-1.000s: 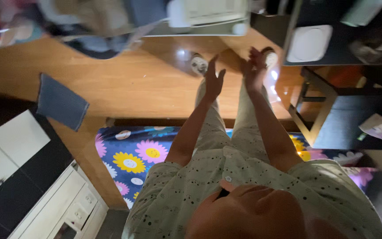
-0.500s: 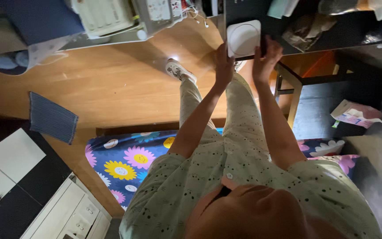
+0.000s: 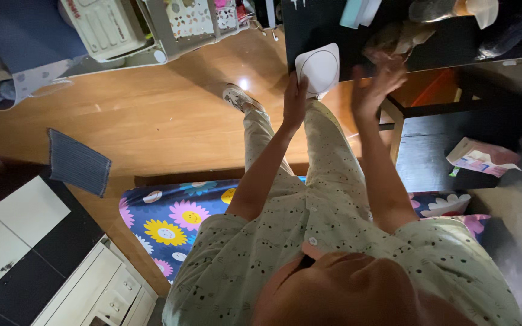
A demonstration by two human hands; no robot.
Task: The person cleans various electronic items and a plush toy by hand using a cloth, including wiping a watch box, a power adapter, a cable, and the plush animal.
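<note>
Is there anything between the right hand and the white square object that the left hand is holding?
Nothing visible. The left hand grips the white square object at the black table's edge, and the open right hand hovers beside it with only empty space between them.

Blue ribbed cloth (image 3: 78, 162) flat on orange wooden floor (image 3: 170, 115); flower-patterned dark blue mat (image 3: 173, 220) near white drawer cabinet (image 3: 101, 290); pale patterned packet (image 3: 481, 158) beside black table (image 3: 454, 45).

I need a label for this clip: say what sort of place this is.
Probably a room in a home: a wooden floor, a flower-print bedcover, white drawers, and a cluttered black table where the left hand holds a white square device.
</note>
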